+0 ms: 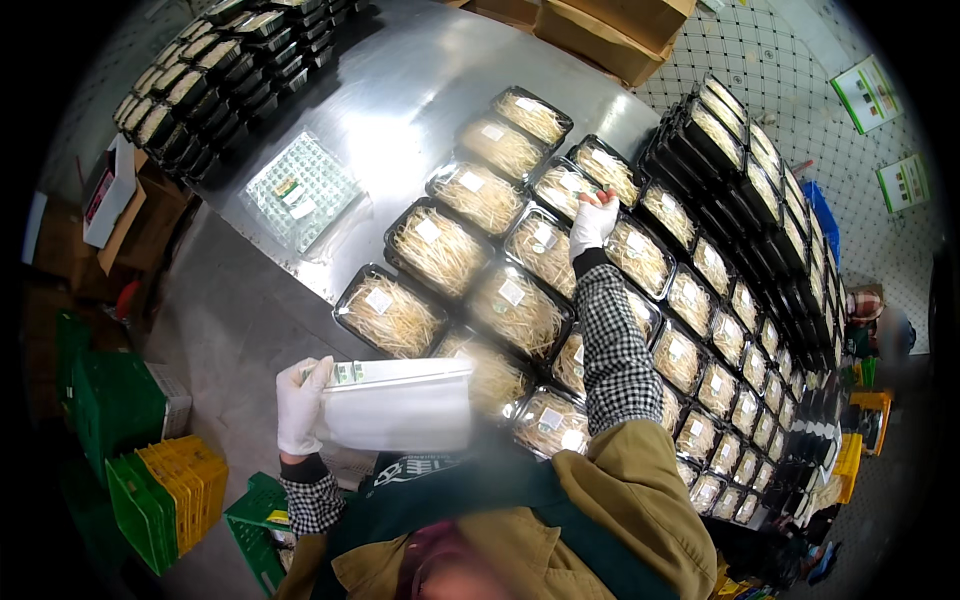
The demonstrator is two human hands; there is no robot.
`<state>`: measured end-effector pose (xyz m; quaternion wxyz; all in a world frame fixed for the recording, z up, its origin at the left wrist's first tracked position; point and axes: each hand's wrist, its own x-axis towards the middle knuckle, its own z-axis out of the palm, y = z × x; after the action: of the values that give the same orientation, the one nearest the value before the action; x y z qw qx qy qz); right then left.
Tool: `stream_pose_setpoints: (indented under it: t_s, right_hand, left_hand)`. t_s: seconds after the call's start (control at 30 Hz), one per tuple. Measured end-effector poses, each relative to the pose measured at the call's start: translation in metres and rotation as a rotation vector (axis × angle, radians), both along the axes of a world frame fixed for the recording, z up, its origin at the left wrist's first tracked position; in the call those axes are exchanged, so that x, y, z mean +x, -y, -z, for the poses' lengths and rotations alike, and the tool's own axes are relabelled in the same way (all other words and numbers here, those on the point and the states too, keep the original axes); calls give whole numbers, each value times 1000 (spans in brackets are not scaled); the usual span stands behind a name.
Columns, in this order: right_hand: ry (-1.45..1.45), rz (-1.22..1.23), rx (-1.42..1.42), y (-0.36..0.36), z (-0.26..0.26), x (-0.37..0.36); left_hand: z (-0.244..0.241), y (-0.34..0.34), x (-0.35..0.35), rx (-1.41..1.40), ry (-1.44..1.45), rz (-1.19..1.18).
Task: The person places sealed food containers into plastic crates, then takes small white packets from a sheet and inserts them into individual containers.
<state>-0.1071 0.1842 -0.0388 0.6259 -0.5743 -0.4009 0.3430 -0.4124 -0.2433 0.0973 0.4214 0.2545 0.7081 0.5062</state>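
My left hand (301, 409), in a white glove, grips white label sheets (401, 405) with a few green printed stickers along the upper edge. Reaching forward over the packs, my right hand (595, 219) wears a white glove with bare fingertips. Those fingertips are drawn together above a tray of bean sprouts (559, 187), close to a neighbouring tray (606, 171); whether a small sticker is between them I cannot tell. Rows of black plastic trays with clear covers, such as a nearby bean sprout pack (394, 311), lie before me. Many bear a white label.
High stacks of packed trays stand at the right (720, 135) and far left (217, 75) of the metal table (405, 67). A bagged stack of green-printed sheets (304, 191) lies on it. Cardboard boxes (607, 37), green crates (120, 405) and yellow crates (184, 487) surround the table.
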Motion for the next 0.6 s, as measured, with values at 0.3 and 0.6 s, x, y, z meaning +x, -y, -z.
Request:
stream_pose_setpoints:
  t_s: [0.3, 0.6]
  right_hand:
    - [948, 83, 104, -13, 9, 15]
    - [384, 170, -105, -137, 38, 32]
  left_hand:
    - [0, 0, -2, -19, 13, -103]
    - [4, -14, 1, -67, -25, -80]
